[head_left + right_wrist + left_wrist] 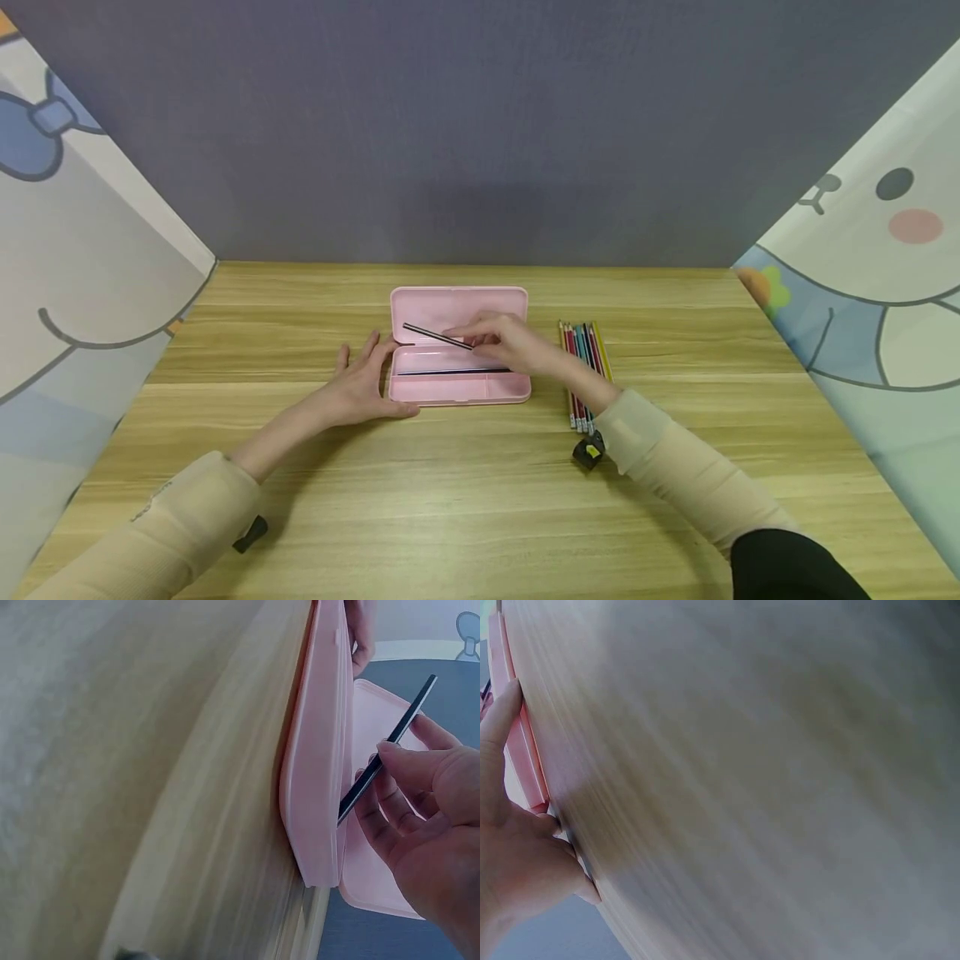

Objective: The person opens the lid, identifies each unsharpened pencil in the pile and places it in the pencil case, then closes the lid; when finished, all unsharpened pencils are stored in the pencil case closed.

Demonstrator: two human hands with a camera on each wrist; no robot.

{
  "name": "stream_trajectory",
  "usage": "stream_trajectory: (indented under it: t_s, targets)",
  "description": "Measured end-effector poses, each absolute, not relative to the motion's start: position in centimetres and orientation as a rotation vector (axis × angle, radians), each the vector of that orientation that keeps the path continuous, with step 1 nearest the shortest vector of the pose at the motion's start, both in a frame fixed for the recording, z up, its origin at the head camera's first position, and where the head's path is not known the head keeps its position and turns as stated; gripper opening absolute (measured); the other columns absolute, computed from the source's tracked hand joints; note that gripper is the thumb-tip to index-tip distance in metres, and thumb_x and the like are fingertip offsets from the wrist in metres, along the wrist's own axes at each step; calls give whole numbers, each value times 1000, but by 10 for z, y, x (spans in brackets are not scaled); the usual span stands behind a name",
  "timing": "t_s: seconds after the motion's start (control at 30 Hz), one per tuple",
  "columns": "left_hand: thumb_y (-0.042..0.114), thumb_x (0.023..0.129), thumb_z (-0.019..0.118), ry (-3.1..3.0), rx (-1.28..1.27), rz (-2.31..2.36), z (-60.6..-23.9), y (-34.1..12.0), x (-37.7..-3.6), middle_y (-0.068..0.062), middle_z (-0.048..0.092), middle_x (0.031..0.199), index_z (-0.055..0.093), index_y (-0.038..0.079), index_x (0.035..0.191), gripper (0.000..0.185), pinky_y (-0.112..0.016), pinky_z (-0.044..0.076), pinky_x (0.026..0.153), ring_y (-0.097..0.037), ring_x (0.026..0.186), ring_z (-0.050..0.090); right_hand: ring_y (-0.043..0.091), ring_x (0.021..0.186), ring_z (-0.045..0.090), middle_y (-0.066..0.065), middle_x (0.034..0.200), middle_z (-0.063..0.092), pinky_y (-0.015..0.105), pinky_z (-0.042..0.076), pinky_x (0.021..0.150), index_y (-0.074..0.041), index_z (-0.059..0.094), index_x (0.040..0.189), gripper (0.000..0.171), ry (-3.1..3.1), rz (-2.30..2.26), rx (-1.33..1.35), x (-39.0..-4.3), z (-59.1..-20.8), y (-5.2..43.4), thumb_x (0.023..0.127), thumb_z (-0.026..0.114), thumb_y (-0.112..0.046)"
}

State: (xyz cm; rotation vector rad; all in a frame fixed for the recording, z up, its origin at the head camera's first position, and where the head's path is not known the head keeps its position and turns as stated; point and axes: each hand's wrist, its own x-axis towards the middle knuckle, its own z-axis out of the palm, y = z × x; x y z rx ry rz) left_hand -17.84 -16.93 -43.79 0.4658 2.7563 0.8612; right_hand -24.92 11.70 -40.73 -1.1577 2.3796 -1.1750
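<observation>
Your left hand point(365, 385), fingers straight, steadies the pink case point(459, 387); your right hand point(504, 342) pinches a dark pencil point(437, 336) above its tray.

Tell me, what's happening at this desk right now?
A person sits at a wooden table with an open pink pencil case in front of them. Their left hand rests against the case's left end, steadying it. Their right hand pinches a dark pencil and holds it slanted just above the case, where another dark pencil already lies in the tray. A row of coloured pencils lies on the table to the right.
</observation>
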Motion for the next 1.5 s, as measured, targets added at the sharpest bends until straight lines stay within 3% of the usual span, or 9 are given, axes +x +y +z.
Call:
stream_trajectory:
  t_s: [0.4, 0.77, 1.5]
  targets:
    - [50, 75, 89, 2757, 465, 862, -434, -168, -176, -24, 33, 166, 32, 10, 146, 99, -79, -4, 118, -51, 158, 9, 22, 102, 67, 12, 109, 72, 29, 58, 92, -7, 70, 132, 41, 2422, -1062, -1263, -247, -413, 116, 93, 67, 7]
    - [50, 76, 87, 2752, 482, 861, -436, -168, -179, -29, 37, 162, 30, 12, 150, 101, -79, -5, 118, -52, 158, 9, 20, 99, 70, 8, 105, 76, 32, 59, 91, -8, 73, 127, 38, 2527, -959, -1266, -245, -414, 117, 91, 71, 5]
    - [50, 76, 88, 2743, 474, 863, -436, -170, -179, -26, 35, 163, 32, 11, 147, 99, -79, -5, 118, -53, 158, 9, 19, 104, 73, 7, 110, 78, 36, 58, 97, -8, 74, 125, 38, 2595, -805, -1277, -242, -413, 113, 91, 71, 6]
